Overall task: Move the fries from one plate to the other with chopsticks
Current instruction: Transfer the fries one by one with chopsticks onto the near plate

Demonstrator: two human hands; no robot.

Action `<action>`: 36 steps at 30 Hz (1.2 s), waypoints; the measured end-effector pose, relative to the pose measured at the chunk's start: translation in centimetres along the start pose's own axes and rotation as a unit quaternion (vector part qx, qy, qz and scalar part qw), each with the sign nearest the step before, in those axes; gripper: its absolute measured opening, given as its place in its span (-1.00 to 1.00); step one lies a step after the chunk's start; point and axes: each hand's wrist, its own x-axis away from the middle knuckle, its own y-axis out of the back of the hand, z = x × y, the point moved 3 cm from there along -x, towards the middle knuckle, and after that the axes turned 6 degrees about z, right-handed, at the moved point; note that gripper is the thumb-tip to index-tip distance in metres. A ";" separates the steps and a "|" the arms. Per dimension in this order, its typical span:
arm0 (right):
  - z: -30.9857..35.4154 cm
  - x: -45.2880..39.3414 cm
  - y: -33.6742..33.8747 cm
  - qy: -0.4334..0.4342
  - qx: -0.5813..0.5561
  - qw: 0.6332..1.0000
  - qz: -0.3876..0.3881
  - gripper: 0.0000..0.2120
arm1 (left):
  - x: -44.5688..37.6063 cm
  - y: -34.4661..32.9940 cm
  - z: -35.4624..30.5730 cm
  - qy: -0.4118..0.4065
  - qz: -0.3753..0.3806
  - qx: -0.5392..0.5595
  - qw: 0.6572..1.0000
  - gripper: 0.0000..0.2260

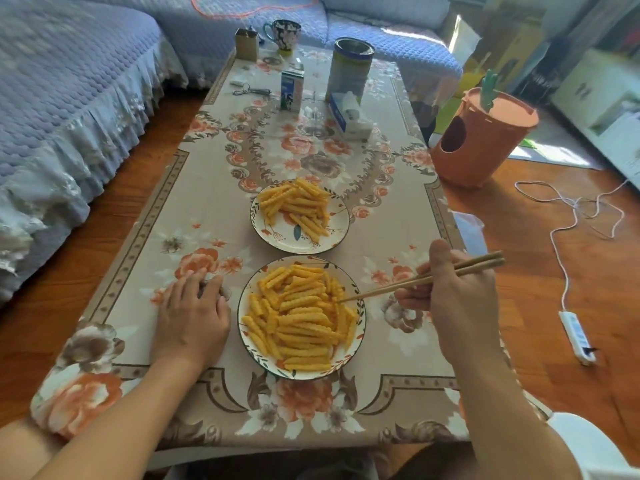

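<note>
Two floral plates stand one behind the other on the table. The near plate (360, 308) is heaped with yellow crinkle-cut fries (299, 322). The far plate (277, 237) carries a smaller pile of fries (298, 202) on its back half. My right hand (457, 299) holds a pair of wooden chopsticks (419, 280); their tips rest at the right edge of the near pile, with no fry lifted. My left hand (192, 315) lies flat on the tablecloth just left of the near plate, holding nothing.
At the table's far end stand a milk carton (292, 90), a tall tin (349, 69), a tissue pack (348, 116), a mug (285, 34), keys (251, 90) and a small box (246, 45). An orange bin (481, 140) and a power strip (577, 337) are on the floor at right; a sofa is at left.
</note>
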 end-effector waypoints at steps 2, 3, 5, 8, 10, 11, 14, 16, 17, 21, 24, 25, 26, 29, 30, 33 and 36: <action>0.1 0.0 -0.1 0.005 0.010 1.000 0.007 -0.60 | 0.0 -0.1 0.1 0.000 0.002 0.000 1.000 -0.64; 0.1 -0.2 0.0 0.008 0.013 1.000 0.007 -0.60 | 0.0 -0.1 0.1 0.001 0.001 0.002 1.000 -0.63; 0.5 -0.6 0.3 0.019 0.013 1.000 -0.002 -0.59 | 0.0 0.0 0.0 0.001 -0.003 0.005 1.000 -0.58; 1.3 -2.1 0.4 0.050 0.015 0.999 -0.016 -0.59 | 0.1 0.0 -0.1 -0.004 0.002 0.002 1.000 -0.55; 1.6 -3.6 -0.4 0.065 0.010 0.998 -0.016 -0.61 | 0.1 0.0 0.0 -0.008 0.001 0.001 1.000 -0.56; 1.6 -4.5 -1.2 0.069 0.009 0.998 -0.012 -0.63 | 0.1 -0.1 0.1 -0.010 0.000 -0.003 1.000 -0.56; 1.0 -6.8 -4.8 0.082 0.034 0.996 0.008 -0.70 | -0.1 -0.2 0.3 -0.011 0.010 -0.008 1.000 -0.56; 0.3 -7.9 -7.3 0.097 0.064 0.993 0.028 -0.70 | -0.2 -0.3 0.3 -0.011 0.013 -0.009 1.000 -0.56; 0.0 -8.4 -8.5 0.107 0.080 0.990 0.040 -0.70 | -0.3 -0.4 0.4 -0.009 0.015 -0.009 1.000 -0.56; -0.7 -9.4 -11.2 0.148 0.140 0.977 0.060 -0.67 | -0.3 -0.4 0.4 -0.009 0.015 -0.009 1.000 -0.55; -1.1 -9.7 -11.8 0.162 0.156 0.973 0.054 -0.65 | -0.5 -0.6 0.5 -0.009 0.016 -0.002 1.000 -0.57; -1.1 -9.7 -11.8 0.166 0.157 0.972 0.052 -0.64 | -0.5 -0.6 0.6 -0.009 0.017 -0.002 1.000 -0.57; -1.1 -9.6 -11.8 0.169 0.159 0.972 0.049 -0.64 | -0.5 -0.6 0.6 -0.008 0.018 -0.002 1.000 -0.57; -0.9 -9.6 -11.7 0.172 0.149 0.973 0.031 -0.65 | -0.4 -0.6 0.5 -0.008 0.017 -0.002 1.000 -0.57; -0.8 -9.7 -11.8 0.176 0.146 0.973 0.031 -0.66 | -0.3 -0.6 0.5 -0.007 0.016 -0.004 1.000 -0.56; -0.5 -9.9 -12.2 0.178 0.166 0.969 0.044 -0.66 | -0.3 -0.5 0.4 -0.008 0.016 -0.002 1.000 -0.54; -0.9 -10.0 -12.6 0.161 0.175 0.970 0.055 -0.66 | -0.3 -0.4 0.5 -0.006 0.019 -0.003 1.000 -0.53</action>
